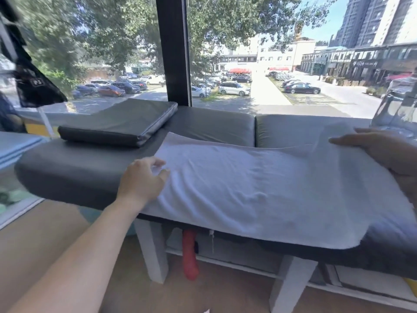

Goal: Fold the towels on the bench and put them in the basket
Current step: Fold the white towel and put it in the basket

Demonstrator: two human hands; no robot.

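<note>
While the white towel (259, 188) lies spread flat along the padded bench (74, 175), I have a hand at each of its ends. Its cloth looks soft and faintly napped, creased in shallow ripples, a long rectangle whose near edge droops over the front of the cushion. My left hand (142, 179) sits at the left end, fingers curled with the tips pinching the towel's corner. My right hand (383, 152) lies over the far right end with the fingers stretched out straight and flat on the cloth; most of that hand runs off the frame's edge, so I cannot see the thumb.

The bench top is smooth grey leatherette, rounded at its corners, split by a seam into two back pads, and carried on blocky white legs (153, 251). A loose flat cushion (121, 123) of the same grey material rests on the left part, well apart from the towel. Under the bench something red and tubular (189, 256) hangs or stands; I cannot tell what it is. At the far right a clear, glassy shape (397, 109) is blurred and cut off. Behind the bench is a window with a dark post (173, 48).
</note>
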